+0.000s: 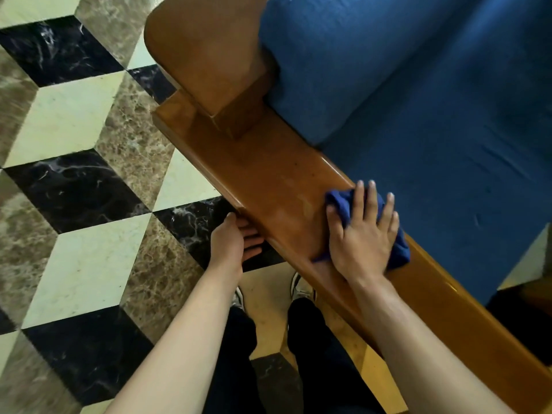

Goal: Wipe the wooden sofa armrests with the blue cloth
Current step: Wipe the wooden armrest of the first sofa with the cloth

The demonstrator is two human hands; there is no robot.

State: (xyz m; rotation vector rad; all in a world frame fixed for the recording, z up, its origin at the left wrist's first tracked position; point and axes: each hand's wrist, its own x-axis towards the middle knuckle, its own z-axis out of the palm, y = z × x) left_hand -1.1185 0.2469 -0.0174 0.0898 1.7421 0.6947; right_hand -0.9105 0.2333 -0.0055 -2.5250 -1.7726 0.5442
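The right hand (361,237) presses blue cloth (340,201) onto armrest (268,180), wooden post (209,70) beyond.

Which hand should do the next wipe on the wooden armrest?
The right hand. It presses the blue cloth flat on top of the armrest, with more bare wood ahead of its fingers. The left hand holds no cloth and only touches the armrest's outer edge.

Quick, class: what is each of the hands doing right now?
Left hand: open, fingers against the armrest's outer edge, holding nothing.
Right hand: open, pressing the blue cloth flat on the armrest.
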